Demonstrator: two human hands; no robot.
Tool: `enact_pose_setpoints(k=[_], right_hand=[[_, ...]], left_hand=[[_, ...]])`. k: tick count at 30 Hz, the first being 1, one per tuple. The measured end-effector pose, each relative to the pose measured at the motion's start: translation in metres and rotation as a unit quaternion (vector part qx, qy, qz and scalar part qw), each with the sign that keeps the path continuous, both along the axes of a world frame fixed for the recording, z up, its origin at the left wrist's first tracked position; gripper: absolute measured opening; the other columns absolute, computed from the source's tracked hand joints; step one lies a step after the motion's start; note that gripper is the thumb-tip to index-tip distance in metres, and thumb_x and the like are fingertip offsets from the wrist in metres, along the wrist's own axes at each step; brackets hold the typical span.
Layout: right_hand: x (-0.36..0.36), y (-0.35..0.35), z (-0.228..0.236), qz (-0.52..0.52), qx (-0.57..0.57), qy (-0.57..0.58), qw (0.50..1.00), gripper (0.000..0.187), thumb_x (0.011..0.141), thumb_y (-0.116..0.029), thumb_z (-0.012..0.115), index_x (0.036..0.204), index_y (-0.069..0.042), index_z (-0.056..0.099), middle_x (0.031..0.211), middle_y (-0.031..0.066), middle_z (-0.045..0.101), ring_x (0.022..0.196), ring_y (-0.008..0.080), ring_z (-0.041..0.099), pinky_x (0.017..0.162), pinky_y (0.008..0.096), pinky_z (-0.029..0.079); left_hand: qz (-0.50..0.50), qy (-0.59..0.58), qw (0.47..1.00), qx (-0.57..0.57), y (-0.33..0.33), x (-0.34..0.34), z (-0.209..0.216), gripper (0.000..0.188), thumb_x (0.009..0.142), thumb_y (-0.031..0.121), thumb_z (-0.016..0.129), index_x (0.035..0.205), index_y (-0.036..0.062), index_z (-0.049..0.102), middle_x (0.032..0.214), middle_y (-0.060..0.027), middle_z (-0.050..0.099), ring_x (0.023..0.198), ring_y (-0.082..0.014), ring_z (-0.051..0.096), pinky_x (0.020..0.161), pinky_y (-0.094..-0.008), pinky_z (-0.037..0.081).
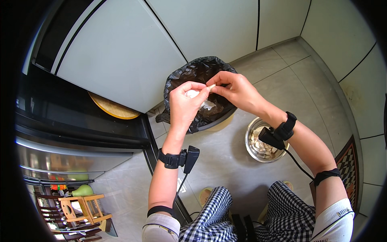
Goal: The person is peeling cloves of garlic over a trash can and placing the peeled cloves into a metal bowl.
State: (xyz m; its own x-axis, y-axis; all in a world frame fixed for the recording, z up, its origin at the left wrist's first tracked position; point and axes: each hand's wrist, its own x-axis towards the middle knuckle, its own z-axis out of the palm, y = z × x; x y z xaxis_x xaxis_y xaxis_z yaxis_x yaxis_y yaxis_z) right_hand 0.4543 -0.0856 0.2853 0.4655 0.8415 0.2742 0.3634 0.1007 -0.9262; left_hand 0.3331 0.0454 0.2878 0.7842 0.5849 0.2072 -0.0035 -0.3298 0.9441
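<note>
Above a bin [222, 122] lined with a black bag [181, 75], my two hands meet at the fingertips. Between them is a small pale garlic clove [211, 86]. My left hand [183, 103] is closed, pinching the clove with thumb and forefinger; a white, rounded piece [192, 93], which looks like more garlic, shows in its curled palm. From the other side my right hand [238, 92] pinches the same clove, its other fingers folded in. White papery skins [208, 105] show below my hands at the bin's mouth. A steel bowl [248, 150] of garlic cloves [261, 147] stands on the floor, partly behind my right wrist.
Pale cabinet doors [225, 24] rise right behind the bin. A round wooden board [115, 108] lies at the left in a dark recess. Wooden chairs [82, 207] stand far left. A patterned mat [347, 171] lies at the right. Black straps with cables sit on both forearms.
</note>
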Motion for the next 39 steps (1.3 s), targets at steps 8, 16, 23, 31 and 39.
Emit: enact_pose_setpoints(k=[8,16,23,31,39], right_hand=[[0.003,-0.003,0.003,0.041,0.001,0.058,0.997,0.016,0.091,-0.009,0.06,0.1,0.003,0.063,0.095,0.009,0.068,0.091,0.015,0.064,0.082,0.0296,0.049],[0.011,-0.008,0.002,0.023,-0.06,0.176,0.982,0.02,0.093,-0.017,0.06,0.106,-0.002,0.062,0.09,0.0026,0.069,0.075,0.0052,0.055,0.057,0.0222,0.041],[0.007,-0.006,0.005,0.048,-0.054,0.213,0.974,0.018,0.094,-0.016,0.058,0.105,-0.002,0.062,0.087,0.0005,0.067,0.059,0.0013,0.042,0.048,0.02,0.032],[0.013,-0.011,0.005,0.073,-0.022,0.273,0.959,0.018,0.095,-0.016,0.055,0.105,-0.001,0.061,0.089,0.0002,0.066,0.051,0.0002,0.033,0.043,0.0193,0.025],[0.011,-0.009,0.005,0.083,-0.027,0.277,0.957,0.019,0.095,-0.016,0.056,0.105,0.0,0.061,0.091,0.0016,0.066,0.051,0.0009,0.031,0.043,0.0204,0.023]], left_hand=[[-0.031,-0.008,0.998,-0.054,0.003,-0.003,-0.001,0.009,0.082,0.004,0.069,0.089,-0.0012,0.068,0.08,-0.0063,0.069,0.071,-0.0079,0.063,0.063,-0.0193,0.049],[0.028,-0.05,0.985,0.161,-0.008,0.002,0.002,0.009,0.078,0.001,0.069,0.086,-0.0021,0.07,0.084,-0.0031,0.066,0.075,-0.0104,0.061,0.064,-0.0235,0.048],[0.088,-0.006,0.953,0.29,-0.011,0.0,0.004,0.01,0.074,0.002,0.07,0.084,0.0037,0.071,0.081,-0.0046,0.065,0.07,-0.0131,0.062,0.063,-0.0247,0.048],[0.065,-0.037,0.982,0.174,-0.005,0.0,0.002,0.01,0.074,0.004,0.07,0.084,0.0045,0.071,0.085,-0.0058,0.065,0.075,-0.015,0.062,0.067,-0.0253,0.047],[0.089,0.032,0.929,0.358,-0.01,-0.001,0.007,0.011,0.074,0.004,0.07,0.086,0.0052,0.071,0.08,-0.005,0.065,0.068,-0.0169,0.062,0.062,-0.027,0.049]])
